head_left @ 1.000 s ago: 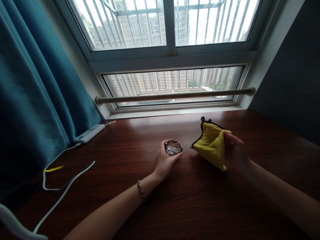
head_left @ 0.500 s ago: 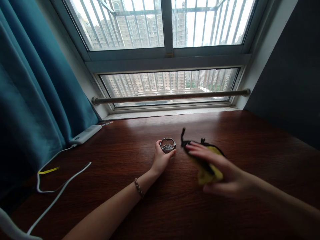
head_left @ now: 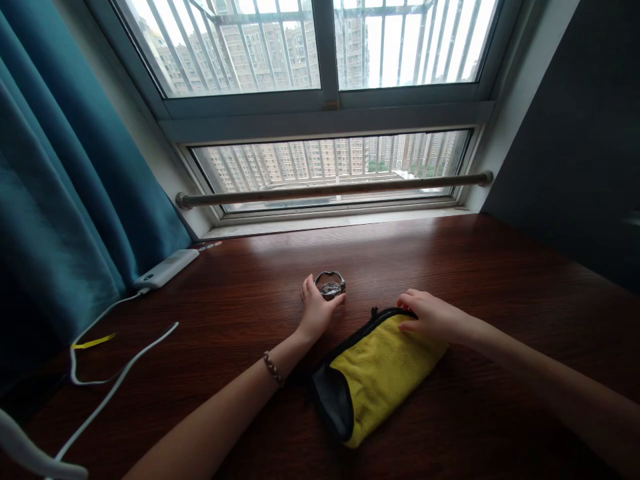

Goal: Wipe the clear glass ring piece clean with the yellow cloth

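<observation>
A small clear glass ashtray (head_left: 329,285) stands on the dark wooden table (head_left: 480,267). My left hand (head_left: 316,311) curls round its near side, thumb on the left rim and fingers on the right. A yellow cloth with black edging (head_left: 376,371) lies spread flat on the table in front of me. My right hand (head_left: 429,316) rests on the cloth's far right corner, fingers bent and pressing down on the black hem.
A white power bank (head_left: 167,268) lies at the left by the teal curtain (head_left: 65,180), with white cables (head_left: 120,370) trailing toward me. A metal rail (head_left: 330,189) runs along the window sill behind the table. A dark wall (head_left: 575,133) stands at the right.
My right hand has brought the bunched cloth down and toward me and laid it flat on the table. My left hand has stayed on the ashtray.
</observation>
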### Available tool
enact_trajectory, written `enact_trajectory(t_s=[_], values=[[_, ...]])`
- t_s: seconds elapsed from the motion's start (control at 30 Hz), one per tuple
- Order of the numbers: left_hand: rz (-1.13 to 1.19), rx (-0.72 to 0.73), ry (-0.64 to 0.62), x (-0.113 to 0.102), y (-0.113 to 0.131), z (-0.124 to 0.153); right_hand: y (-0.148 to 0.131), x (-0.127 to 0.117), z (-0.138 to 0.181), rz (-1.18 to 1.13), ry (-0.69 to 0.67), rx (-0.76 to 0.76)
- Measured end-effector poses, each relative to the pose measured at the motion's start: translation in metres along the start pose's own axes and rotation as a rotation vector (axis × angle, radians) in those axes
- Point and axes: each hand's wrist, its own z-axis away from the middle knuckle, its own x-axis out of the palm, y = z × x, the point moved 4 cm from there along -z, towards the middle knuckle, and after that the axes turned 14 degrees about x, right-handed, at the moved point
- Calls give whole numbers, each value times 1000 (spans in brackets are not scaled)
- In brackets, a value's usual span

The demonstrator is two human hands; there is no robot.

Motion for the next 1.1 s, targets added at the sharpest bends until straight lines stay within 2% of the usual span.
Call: enact_trajectory(t_s=[0.03,0.1,0.13,0.2,0.23,0.33,0.43,0.5,0.63,0.7,0.73,0.83,0.87,0.93,1.0,1.1], values=[[-59,73,11,-5,12,-1,4,1,-3,-22,-17,14],[-287,437,1,-15,50,1,10,2,-6,-26,-17,45],[-326,591,-57,-18,71,5,12,2,-7,-15,-8,64],[-283,859,-310,-18,108,19,14,2,-8,9,4,97],[-260,940,-473,-16,123,29,15,2,-8,20,3,106],[-226,993,-840,-17,148,65,16,4,-9,39,-23,114],[-278,948,-1076,-25,145,99,18,4,-11,61,-30,118],[-335,931,-1142,-36,133,117,17,3,-11,79,-35,115],[-339,914,-1064,-63,103,138,13,0,-9,119,-5,134],[-212,913,-944,-74,94,141,9,-4,-8,116,82,79],[-182,831,-865,-79,89,138,6,-5,-8,85,113,25],[-204,374,-640,-85,72,114,2,-3,-9,-51,82,-123],[-204,252,-621,-83,68,106,3,0,-10,-81,57,-144],[-184,59,-670,-75,62,93,6,5,-13,-100,35,-165],[-151,-40,-726,-64,58,84,8,10,-16,-110,34,-180],[-239,-45,-725,-53,54,79,10,13,-18,-112,43,-191]])
